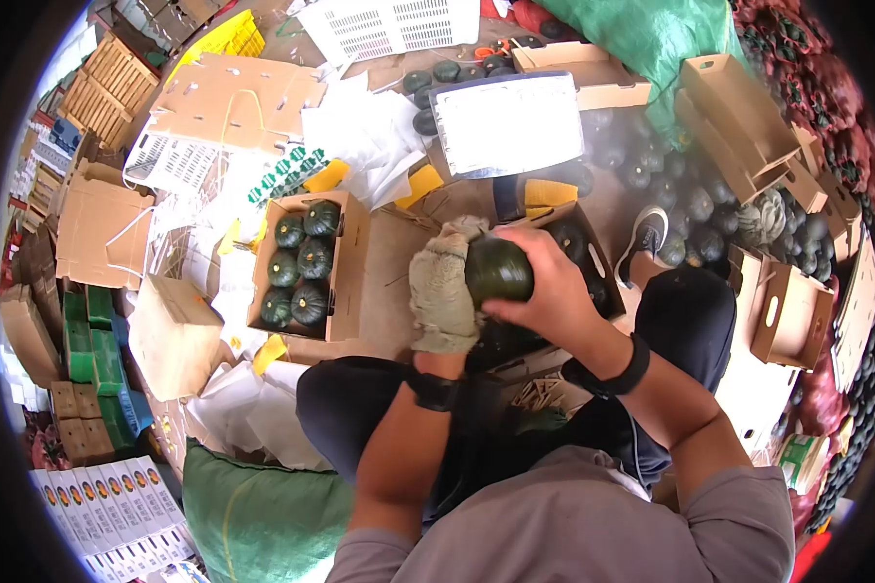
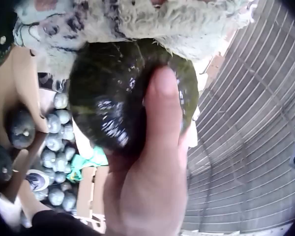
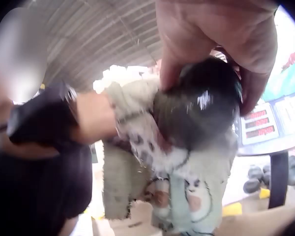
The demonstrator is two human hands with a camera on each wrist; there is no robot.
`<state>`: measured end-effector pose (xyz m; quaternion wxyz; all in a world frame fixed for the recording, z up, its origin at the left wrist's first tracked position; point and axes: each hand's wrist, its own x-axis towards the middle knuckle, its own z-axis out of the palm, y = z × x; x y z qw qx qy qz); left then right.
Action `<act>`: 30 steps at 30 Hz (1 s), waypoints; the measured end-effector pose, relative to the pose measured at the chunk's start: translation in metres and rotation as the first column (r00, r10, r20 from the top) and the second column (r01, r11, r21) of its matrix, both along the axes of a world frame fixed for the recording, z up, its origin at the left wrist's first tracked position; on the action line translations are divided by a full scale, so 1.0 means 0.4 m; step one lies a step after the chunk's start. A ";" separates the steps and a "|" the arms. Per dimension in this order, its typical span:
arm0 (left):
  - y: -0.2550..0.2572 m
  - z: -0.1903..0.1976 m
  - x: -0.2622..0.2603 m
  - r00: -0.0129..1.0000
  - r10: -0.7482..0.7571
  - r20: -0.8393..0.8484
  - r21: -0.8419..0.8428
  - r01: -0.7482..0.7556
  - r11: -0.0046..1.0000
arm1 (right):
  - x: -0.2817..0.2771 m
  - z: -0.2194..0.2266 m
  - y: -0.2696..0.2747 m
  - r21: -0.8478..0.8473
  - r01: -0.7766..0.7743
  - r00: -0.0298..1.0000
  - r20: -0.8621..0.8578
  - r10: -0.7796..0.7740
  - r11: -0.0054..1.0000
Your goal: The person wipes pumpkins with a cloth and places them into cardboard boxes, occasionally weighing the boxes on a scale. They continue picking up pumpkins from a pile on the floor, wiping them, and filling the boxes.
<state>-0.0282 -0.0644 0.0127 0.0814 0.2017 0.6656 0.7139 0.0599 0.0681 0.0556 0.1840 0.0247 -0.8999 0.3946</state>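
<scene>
A dark green round squash (image 1: 499,270) is held up between both hands above the lap. My bare right hand (image 1: 554,284) grips it, fingers over the top and thumb low on its side; in the left wrist view the thumb (image 2: 164,105) lies along the shiny skin. A pale greenish, frayed, printed cloth (image 1: 436,282) covers nearly all of my left hand (image 1: 441,360) and lies against the squash's left side. Most left fingers are hidden by the cloth, which hangs down in the right wrist view. Beneath the right hand stands an open carton holding dark squash (image 1: 566,236).
Left of the hands, a carton (image 1: 350,277) holds several squash in two columns. A scale (image 1: 506,126) stands ahead; its red digits show in the right wrist view. Loose squash (image 1: 695,204) lie at the right beside a shoe (image 1: 648,231). A green sack (image 1: 262,510) lies front left.
</scene>
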 end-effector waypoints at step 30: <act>-0.032 -0.063 -0.035 0.832 -0.172 0.527 0.647 -0.262 0.716 | 0.004 -0.054 -0.002 -0.957 0.174 0.825 0.013 0.565 -0.232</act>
